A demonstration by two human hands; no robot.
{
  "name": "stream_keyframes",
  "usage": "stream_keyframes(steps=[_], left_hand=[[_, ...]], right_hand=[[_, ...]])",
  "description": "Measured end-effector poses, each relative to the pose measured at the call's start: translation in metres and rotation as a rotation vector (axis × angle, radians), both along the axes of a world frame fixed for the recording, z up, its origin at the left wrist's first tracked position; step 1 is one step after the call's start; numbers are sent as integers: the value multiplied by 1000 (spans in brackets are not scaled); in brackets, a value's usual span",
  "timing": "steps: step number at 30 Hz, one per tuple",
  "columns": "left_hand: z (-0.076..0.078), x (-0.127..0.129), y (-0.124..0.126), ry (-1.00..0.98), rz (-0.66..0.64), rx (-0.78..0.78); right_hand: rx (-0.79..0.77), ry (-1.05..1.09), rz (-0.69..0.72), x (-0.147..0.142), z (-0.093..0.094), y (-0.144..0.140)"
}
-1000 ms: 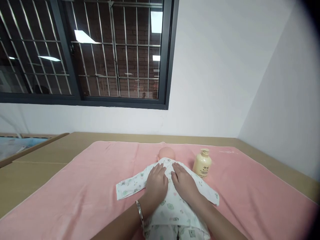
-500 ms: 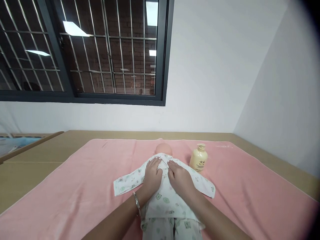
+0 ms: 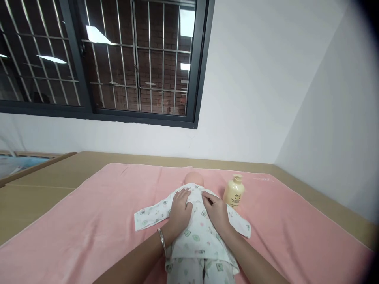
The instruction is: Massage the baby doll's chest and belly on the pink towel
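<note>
A baby doll (image 3: 194, 178) lies stretched out on a pink sheet, its smooth head toward the wall. It wears a white top (image 3: 195, 236) with a green leaf-like print and matching trousers (image 3: 185, 272); both sleeves spread sideways. My left hand (image 3: 180, 211), with a bangle at the wrist, rests flat on the upper left of the top, fingers stretched out. On the other side, my right hand (image 3: 217, 213) has its fingers bent and thumb and fingertips drawn together at the cloth near the shoulder. Part of the right sleeve is hidden behind that hand.
A pale yellow pump bottle (image 3: 233, 192) stands on the pink sheet (image 3: 97, 213) just right of the doll's shoulder. The sheet covers a wooden surface (image 3: 97, 159) against a white wall. Above is a dark-framed window (image 3: 148, 114) with metal bars.
My right hand has shifted slightly right and its fingers have curled into a pinch at the top, where the cloth lies smoother. My left hand stays put. The view has tilted a little.
</note>
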State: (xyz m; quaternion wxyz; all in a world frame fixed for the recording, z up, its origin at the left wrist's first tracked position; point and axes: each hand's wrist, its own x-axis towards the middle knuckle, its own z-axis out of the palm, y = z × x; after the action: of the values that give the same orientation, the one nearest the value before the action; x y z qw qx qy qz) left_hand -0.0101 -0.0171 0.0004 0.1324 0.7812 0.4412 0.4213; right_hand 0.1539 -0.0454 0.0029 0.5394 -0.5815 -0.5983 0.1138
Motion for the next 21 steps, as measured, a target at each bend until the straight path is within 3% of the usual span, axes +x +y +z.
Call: stream_keyframes(steps=[6, 11, 16, 21], left_hand=[[-3, -2, -9, 136, 46, 178], [-5, 0, -18, 130, 47, 293], [-5, -1, -10, 104, 93, 168], [0, -8, 2, 132, 17, 13]], right_hand=[[-31, -23, 8, -2, 4, -4], [-95, -259, -1, -5, 10, -8], [-187, -500, 48, -8, 17, -10], [-282, -645, -45, -25, 31, -27]])
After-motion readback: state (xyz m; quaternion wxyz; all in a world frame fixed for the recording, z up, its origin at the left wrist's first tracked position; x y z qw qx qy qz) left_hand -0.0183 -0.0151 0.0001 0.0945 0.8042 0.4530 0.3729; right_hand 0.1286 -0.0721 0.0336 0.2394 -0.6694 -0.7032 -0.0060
